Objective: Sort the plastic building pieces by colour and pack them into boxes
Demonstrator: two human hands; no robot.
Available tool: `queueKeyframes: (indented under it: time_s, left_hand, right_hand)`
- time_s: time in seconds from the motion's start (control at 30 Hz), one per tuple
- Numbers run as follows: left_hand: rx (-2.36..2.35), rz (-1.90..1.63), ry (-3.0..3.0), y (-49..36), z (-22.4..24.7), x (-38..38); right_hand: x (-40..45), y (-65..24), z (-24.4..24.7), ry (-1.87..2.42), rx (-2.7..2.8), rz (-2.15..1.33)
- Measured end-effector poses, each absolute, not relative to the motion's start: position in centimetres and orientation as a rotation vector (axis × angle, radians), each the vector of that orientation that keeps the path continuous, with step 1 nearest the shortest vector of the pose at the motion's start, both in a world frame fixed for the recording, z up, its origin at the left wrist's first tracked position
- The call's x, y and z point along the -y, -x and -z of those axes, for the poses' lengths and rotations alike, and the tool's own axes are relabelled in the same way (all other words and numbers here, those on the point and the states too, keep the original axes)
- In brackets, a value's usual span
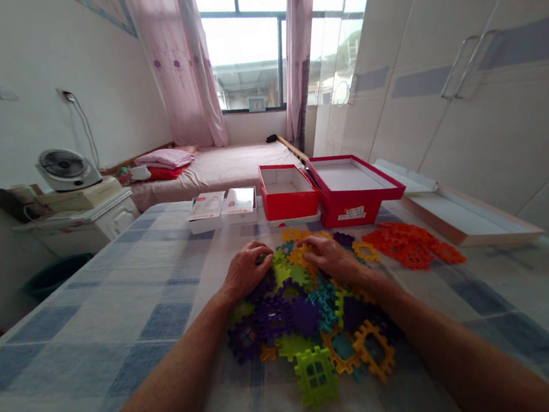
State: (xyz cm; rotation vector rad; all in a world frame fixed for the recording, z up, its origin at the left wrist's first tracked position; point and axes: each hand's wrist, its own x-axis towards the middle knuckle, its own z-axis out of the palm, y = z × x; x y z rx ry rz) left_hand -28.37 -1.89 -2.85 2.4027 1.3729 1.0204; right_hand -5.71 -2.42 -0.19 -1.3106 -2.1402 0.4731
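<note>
A heap of toothed plastic building pieces in purple, yellow, lime green and teal lies before me on the checked tablecloth (139,373). At the heap's far left side is my left hand (248,270), its fingers curled in; what they hold is hidden. My right hand (332,257) reaches over the far right part, fingers closed on a yellow building piece (299,257). Nearest me lie a lime green window piece (316,374) and a yellow frame piece (373,351). A purple piece (305,316) sits in the middle of the heap.
Right of the heap lies a pile of orange-red pieces (415,244). Along the far edge stand two small white boxes (206,223) (242,215), a red box (291,205), a larger dark red box (353,197) and a shallow open box (473,213). A bed (235,164) is beyond.
</note>
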Motion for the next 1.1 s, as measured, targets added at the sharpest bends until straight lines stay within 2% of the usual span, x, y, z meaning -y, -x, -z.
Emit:
queueKeyframes:
  time_s: [0.37, 0.57, 0.73, 0.9, 1.1]
  left_hand:
    - [-1.388, -1.017, -2.397, 28.4, 2.9, 1.8]
    - [-1.378, -1.032, -2.399, 28.3, 2.8, 1.8]
    - [-1.385, -1.023, -2.390, 28.3, 2.7, 1.8]
    - [-1.393, -1.007, -2.381, 28.3, 2.7, 1.8]
    - [-1.405, -1.016, -2.383, 28.3, 2.9, 1.8]
  right_hand:
    - [2.4, 5.8, 1.0, 1.239, 2.207, -0.360]
    - [2.2, 4.9, -1.6, 1.304, 2.113, -0.604]
    - [-1.3, 6.2, -3.5, 1.535, 1.860, -0.700]
    - [-4.7, 8.3, -2.4, 1.676, 1.932, -0.614]
    - [-5.0, 9.6, -0.9, 1.679, 2.009, -0.551]
